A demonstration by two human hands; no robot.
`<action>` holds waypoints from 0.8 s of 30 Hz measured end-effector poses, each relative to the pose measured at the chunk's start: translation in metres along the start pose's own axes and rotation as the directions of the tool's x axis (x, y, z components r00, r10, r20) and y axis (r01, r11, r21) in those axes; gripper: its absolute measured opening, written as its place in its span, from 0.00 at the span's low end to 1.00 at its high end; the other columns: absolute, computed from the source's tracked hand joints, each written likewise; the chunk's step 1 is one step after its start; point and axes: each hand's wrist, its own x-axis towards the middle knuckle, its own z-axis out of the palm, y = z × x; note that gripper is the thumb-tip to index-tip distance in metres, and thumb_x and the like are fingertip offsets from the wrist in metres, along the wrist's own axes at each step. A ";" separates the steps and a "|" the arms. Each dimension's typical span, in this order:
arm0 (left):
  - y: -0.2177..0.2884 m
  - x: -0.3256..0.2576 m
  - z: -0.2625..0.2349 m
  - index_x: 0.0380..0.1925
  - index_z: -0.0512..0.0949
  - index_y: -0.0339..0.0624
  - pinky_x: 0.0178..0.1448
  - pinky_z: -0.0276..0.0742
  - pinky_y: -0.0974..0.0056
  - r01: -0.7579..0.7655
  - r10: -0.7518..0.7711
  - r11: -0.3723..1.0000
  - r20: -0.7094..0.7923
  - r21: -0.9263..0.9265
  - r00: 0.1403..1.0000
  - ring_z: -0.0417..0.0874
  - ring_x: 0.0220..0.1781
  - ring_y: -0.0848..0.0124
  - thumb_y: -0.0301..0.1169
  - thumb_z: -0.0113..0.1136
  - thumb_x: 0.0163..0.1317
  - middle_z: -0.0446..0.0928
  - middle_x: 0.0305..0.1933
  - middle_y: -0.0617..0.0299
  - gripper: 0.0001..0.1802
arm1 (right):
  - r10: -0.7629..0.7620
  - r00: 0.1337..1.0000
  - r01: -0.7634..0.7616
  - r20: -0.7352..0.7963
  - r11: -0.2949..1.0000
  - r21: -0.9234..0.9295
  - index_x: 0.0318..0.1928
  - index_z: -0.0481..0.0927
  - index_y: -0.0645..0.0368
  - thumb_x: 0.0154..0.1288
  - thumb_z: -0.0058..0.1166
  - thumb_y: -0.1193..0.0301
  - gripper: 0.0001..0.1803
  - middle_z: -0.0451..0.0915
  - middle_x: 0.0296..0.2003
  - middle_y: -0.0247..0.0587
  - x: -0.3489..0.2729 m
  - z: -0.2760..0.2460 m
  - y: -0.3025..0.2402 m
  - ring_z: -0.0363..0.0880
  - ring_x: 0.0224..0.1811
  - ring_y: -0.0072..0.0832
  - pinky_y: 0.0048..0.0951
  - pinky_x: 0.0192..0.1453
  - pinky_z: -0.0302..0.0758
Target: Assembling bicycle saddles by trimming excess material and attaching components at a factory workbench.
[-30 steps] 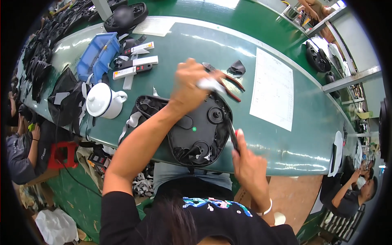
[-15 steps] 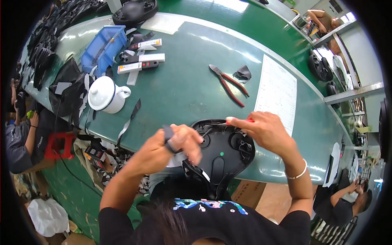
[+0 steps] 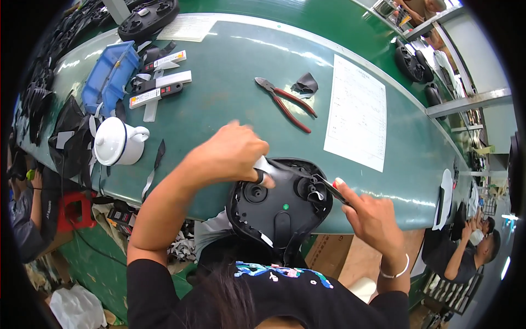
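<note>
A black saddle-shaped plastic shell (image 3: 260, 214) rests in front of me at the table edge, underside up, its narrow end toward me. My left hand (image 3: 235, 153) is closed on a strip of dark and whitish material (image 3: 263, 164) above the shell's far left rim. The strip stretches across the far rim toward the right. My right hand (image 3: 372, 216) grips a slim knife-like tool (image 3: 333, 190) with a dark and red handle; its metal end meets the strip by the right round recess. Red-handled pliers (image 3: 287, 104) lie beyond the shell, beside a dark scrap (image 3: 305, 85).
A printed sheet (image 3: 356, 115) lies at the right. To the left stand a lidded white enamel mug (image 3: 119, 142) and a blue bin (image 3: 111, 77), with small packaged tools (image 3: 159, 88) beside them. More dark shells (image 3: 148, 21) sit behind. Other people work at both sides.
My left hand has moved up and away from me, drawing the strip taut. My right hand has come nearer and turned, bringing the tool to the shell's right side. The view has shifted.
</note>
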 end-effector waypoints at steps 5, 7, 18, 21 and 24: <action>0.037 0.037 0.002 0.30 0.80 0.37 0.34 0.72 0.63 -0.291 0.140 0.803 -0.309 -0.521 0.941 0.77 0.27 0.65 0.36 0.57 0.62 0.77 0.25 0.58 0.13 | -0.093 0.996 0.093 -0.009 0.989 0.110 0.64 0.66 0.41 0.59 0.54 0.69 0.30 0.70 0.17 0.39 -0.002 0.008 0.013 0.70 0.16 0.37 0.36 0.20 0.65; 0.046 0.050 0.006 0.29 0.79 0.36 0.30 0.69 0.71 -0.130 -0.065 0.227 -0.148 -0.965 0.987 0.77 0.26 0.73 0.34 0.55 0.65 0.74 0.21 0.62 0.12 | -0.115 0.993 0.119 -0.038 0.986 0.119 0.64 0.66 0.40 0.60 0.55 0.69 0.31 0.70 0.17 0.39 -0.010 0.020 0.013 0.71 0.16 0.38 0.36 0.21 0.65; 0.069 0.025 -0.069 0.22 0.64 0.45 0.31 0.65 0.66 -0.890 -0.699 0.440 -0.668 -0.118 -0.257 0.66 0.22 0.74 0.34 0.45 0.69 0.64 0.19 0.65 0.15 | 0.384 0.876 -0.322 0.291 0.016 0.947 0.67 0.56 0.58 0.67 0.49 0.72 0.30 0.76 0.30 0.37 -0.108 0.096 -0.069 0.76 0.25 0.21 0.26 0.30 0.74; 0.052 0.007 -0.052 0.30 0.73 0.41 0.34 0.69 0.65 -0.180 -0.228 0.968 -0.913 -0.176 -0.338 0.74 0.29 0.69 0.30 0.56 0.60 0.75 0.30 0.60 0.05 | 0.441 0.854 -0.208 0.277 -0.198 0.958 0.64 0.56 0.62 0.65 0.52 0.71 0.29 0.73 0.37 0.38 -0.103 0.098 -0.074 0.73 0.27 0.19 0.20 0.30 0.72; 0.038 0.013 -0.002 0.49 0.75 0.46 0.46 0.74 0.55 0.169 -0.401 0.906 -0.662 -0.387 0.633 0.79 0.39 0.55 0.40 0.67 0.52 0.78 0.40 0.50 0.24 | 0.593 0.805 -0.013 0.014 -0.006 1.000 0.63 0.54 0.63 0.63 0.56 0.72 0.33 0.70 0.35 0.37 -0.066 0.110 -0.055 0.71 0.29 0.18 0.19 0.31 0.72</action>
